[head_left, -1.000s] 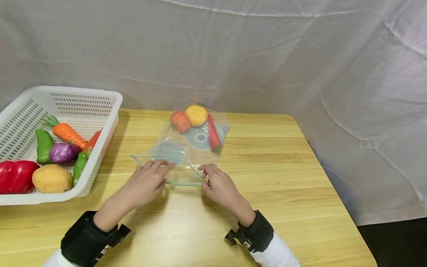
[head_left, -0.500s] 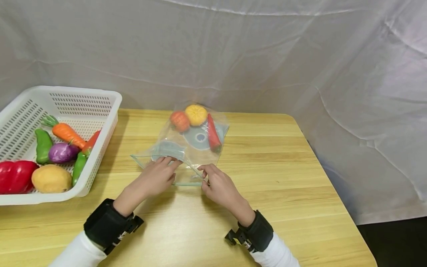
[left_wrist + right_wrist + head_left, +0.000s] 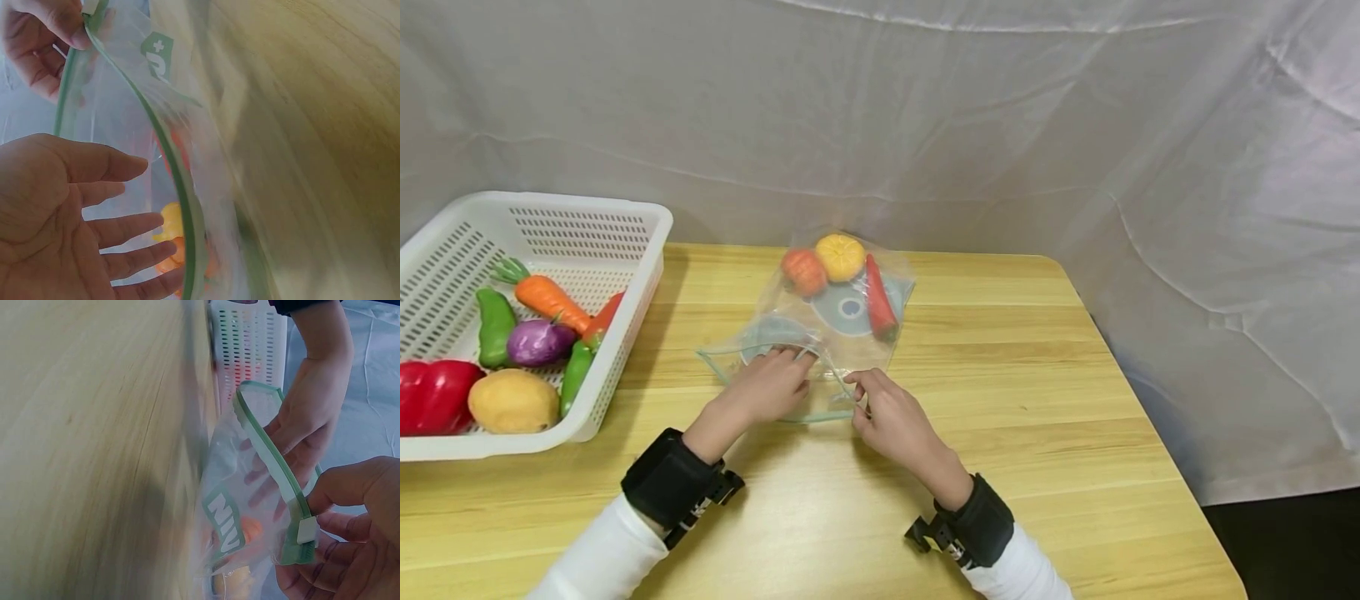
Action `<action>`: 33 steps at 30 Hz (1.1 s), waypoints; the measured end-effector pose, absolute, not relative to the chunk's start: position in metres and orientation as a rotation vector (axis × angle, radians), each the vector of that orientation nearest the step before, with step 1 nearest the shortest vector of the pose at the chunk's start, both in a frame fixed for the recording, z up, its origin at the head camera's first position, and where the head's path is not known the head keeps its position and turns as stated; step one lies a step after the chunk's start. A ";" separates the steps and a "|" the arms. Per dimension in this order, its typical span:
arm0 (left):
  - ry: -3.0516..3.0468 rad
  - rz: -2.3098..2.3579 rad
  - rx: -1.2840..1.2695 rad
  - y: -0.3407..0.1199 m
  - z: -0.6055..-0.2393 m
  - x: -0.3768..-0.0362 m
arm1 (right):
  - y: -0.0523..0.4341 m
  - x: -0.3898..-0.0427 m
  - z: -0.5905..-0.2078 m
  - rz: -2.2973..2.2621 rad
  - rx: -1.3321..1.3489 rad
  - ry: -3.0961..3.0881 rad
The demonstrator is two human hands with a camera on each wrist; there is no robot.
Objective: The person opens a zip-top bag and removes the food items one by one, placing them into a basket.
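Closing work on the clear plastic zip bag [image 3: 790,332], by the look of it, with the mouth not yet sealed. Lying flat mid-way across the pale wooden table [image 3: 1037,392], bottom toward the far edge, mouth toward the near edge. Holding, at the closed far end, a round orange toy vegetable [image 3: 805,272], a yellow toy pumpkin [image 3: 840,257] and a red toy chilli [image 3: 880,307], all three close together.

Right hand [image 3: 887,417]: thumb and fingers clamped together on the small white slider tab [image 3: 306,530] at the right end of the green zip strip [image 3: 187,206]. Left hand [image 3: 767,385]: fingers straight and apart, gripping nothing, laid flat at the bag's mouth just beside the strip; seen through the film from the right wrist, so either under the top layer or behind it, cannot tell which. Zip strip bowed up in a loop between the two hands, the two sides apart.

Likely calling next for a flat, taut mouth: left hand clear of the opening and pressing the bag down, both sides of the strip lined up, then the tab drawn along toward the left corner.

Standing well apart at the table's left edge, a white perforated plastic basket [image 3: 587,210] with more toy vegetables inside.
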State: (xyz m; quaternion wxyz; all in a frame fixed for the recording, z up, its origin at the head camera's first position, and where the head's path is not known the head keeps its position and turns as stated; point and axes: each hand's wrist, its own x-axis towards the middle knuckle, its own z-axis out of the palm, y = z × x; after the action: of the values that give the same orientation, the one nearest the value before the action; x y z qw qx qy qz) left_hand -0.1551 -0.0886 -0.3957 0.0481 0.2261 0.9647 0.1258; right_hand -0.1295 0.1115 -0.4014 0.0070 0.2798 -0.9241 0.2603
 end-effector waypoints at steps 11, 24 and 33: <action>2.977 0.439 0.656 -0.085 -0.400 -0.167 | 0.110 -0.129 -0.403 0.815 0.874 -2.878; 2.882 0.465 0.607 -0.086 -0.395 -0.179 | 0.108 -0.128 -0.403 0.804 0.883 -2.888; 2.811 0.538 0.562 -0.085 -0.395 -0.189 | 0.106 -0.127 -0.404 0.804 0.887 -2.898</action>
State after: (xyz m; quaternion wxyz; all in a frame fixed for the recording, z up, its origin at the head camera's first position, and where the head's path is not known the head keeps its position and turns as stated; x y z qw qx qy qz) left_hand -0.1885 -0.0855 -0.3951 0.1121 0.1915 0.9577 0.1832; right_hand -0.1271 0.1060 -0.4036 0.0033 0.2828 -0.9243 0.2563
